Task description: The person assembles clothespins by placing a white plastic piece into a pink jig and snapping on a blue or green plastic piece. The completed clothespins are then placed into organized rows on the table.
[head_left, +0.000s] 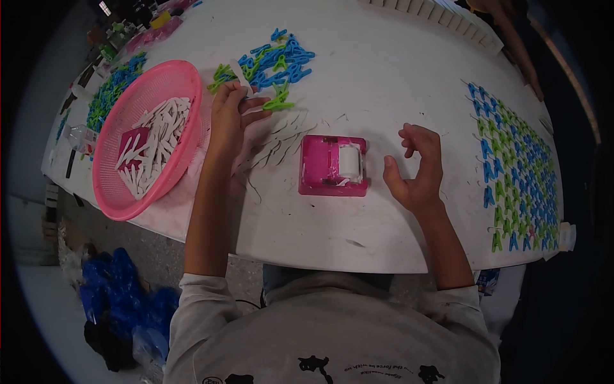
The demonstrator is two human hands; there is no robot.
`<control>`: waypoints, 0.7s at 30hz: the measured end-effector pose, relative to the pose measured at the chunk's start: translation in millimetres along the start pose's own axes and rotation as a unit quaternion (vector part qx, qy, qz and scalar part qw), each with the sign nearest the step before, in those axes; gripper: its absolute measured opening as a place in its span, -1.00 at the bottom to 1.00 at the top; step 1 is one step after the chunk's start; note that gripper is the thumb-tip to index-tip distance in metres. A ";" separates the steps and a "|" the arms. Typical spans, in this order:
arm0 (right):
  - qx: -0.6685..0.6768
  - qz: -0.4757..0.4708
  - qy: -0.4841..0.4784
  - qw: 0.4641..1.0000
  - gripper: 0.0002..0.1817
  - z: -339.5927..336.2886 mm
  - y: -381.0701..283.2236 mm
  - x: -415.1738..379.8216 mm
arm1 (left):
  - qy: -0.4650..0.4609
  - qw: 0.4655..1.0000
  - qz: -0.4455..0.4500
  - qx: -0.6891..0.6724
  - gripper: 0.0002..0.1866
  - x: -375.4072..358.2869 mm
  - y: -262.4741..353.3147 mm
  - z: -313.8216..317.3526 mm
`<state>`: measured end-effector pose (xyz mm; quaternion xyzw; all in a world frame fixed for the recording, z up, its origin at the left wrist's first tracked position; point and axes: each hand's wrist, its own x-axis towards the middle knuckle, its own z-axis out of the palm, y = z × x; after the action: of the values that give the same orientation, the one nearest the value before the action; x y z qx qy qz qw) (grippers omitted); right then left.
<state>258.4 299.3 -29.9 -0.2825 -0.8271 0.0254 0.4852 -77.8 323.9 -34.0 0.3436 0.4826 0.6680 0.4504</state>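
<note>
Left hand: here it is, reaching out over the near edge of the clip heap (pixel 297 67), and the left hand (pixel 229 121) has a white strip (pixel 242 74) pinched at its fingers, one end pointing up and away!
White strip: up in that pinch, between the pink basket (pixel 150 80) and the loose blue and green clips.
Green clip: right at those same fingertips, a green clip (pixel 279 98); whether it is gripped or merely brushed, I cannot tell from here.
Right hand: the right hand (pixel 419 173) waits beside the pink dispenser (pixel 314 165), thumb and fingers spread apart, grasping nothing I can see.
Dispenser: sitting between the two hands, its white roll (pixel 350 161) on the side nearer the right hand.
Basket: tilted at the left, white strips (pixel 167 125) piled inside.
Wires: thin dark wires (pixel 281 142) scattered between the left forearm and the dispenser.
Far right: rows of blue and green clips (pixel 488 197) laid out in order.
Step in hand: I'd call it a pick-up, strip secured, clip at the fingertips.
Next move: calls, I'd judge, for a sure hold on that clip without losing the strip.
</note>
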 end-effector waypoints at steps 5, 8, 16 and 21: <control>-0.008 0.006 -0.018 1.000 -0.31 0.4 -4.5 1.6 | -0.123 0.988 -0.015 -0.090 -0.88 -26.2 15.4 23.9; 0.009 0.023 -0.046 0.999 -0.27 2.2 -11.0 4.4 | -0.217 0.967 -0.040 -0.124 -0.76 -41.0 15.8 36.4; 0.089 0.038 -0.086 0.992 -0.36 10.4 -25.2 4.8 | -0.322 0.934 -0.078 -0.136 -0.75 -65.2 1.7 58.3; 0.101 0.017 -0.027 0.994 -0.52 4.7 -27.4 7.8 | -0.321 0.932 -0.083 -0.144 -0.79 -71.9 5.8 63.2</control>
<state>239.5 281.2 -17.5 -0.2448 -0.8285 0.1247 0.4879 2.8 277.2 -11.4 0.4298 0.2376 0.5448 0.6797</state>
